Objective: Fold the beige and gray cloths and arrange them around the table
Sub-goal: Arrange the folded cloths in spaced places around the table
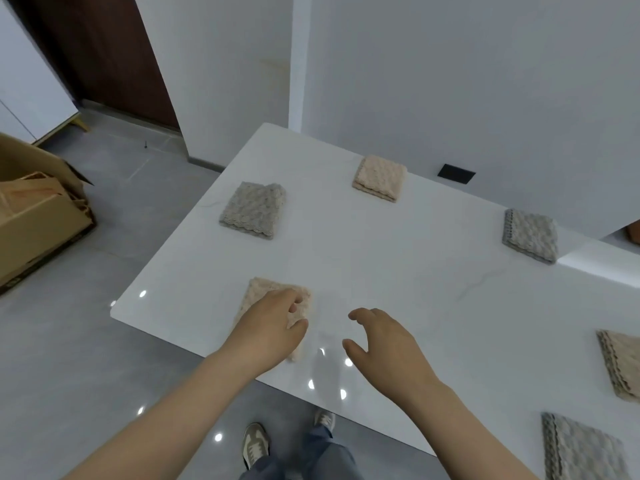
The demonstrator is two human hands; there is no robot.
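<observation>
A folded beige cloth [266,291] lies near the front left corner of the white table [381,265]. My left hand [273,327] lies over it, thumb and curled fingers pinching its right edge. To its right my right hand [384,341] hovers just above the bare tabletop, fingers loosely spread and holding nothing. Folded cloths lie spaced around the table: a gray cloth [252,209] at the left, a beige cloth [380,178] at the far side, a gray cloth [530,235] at the far right, a beige cloth [620,365] at the right edge, and a gray cloth [581,452] at the lower right.
An open cardboard box [38,216] stands on the gray floor left of the table. White walls run behind the table, with a black outlet plate [456,173]. My shoes [256,445] show below the table's near edge.
</observation>
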